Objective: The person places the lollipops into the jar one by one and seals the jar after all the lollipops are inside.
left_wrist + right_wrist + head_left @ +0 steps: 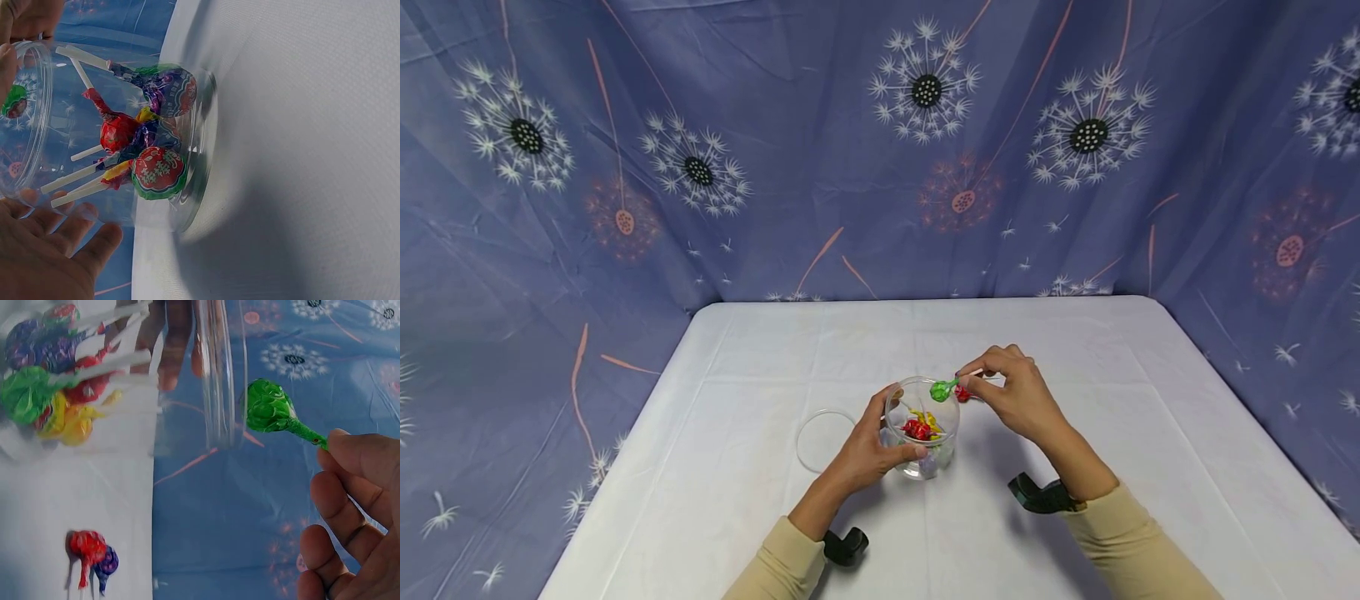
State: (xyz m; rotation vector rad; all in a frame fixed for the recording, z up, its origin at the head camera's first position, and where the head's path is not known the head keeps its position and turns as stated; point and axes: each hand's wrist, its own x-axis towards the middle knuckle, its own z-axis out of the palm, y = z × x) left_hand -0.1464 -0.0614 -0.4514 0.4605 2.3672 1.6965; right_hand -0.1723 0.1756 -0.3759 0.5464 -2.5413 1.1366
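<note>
My left hand [867,454] grips a clear plastic jar [952,435] by its side, thumb on the near wall and fingers round the far side. The jar stands on the table, its open mouth facing up. Inside lie several wrapped lollipops, among them a red one [117,132] and a red-and-green one [159,173], with white sticks pointing toward the mouth. My right hand [1021,398] pinches a green lollipop [269,407] by its stick end. Its wrapped head hangs at the jar's rim, seen over the opening in the head view.
A clear round lid [800,442] lies on the white table [715,500], left of the jar. Behind the jar, to its right, a red lollipop [87,545] and a purple one [107,560] lie together. A blue dandelion-print cloth [820,167] hangs around the table.
</note>
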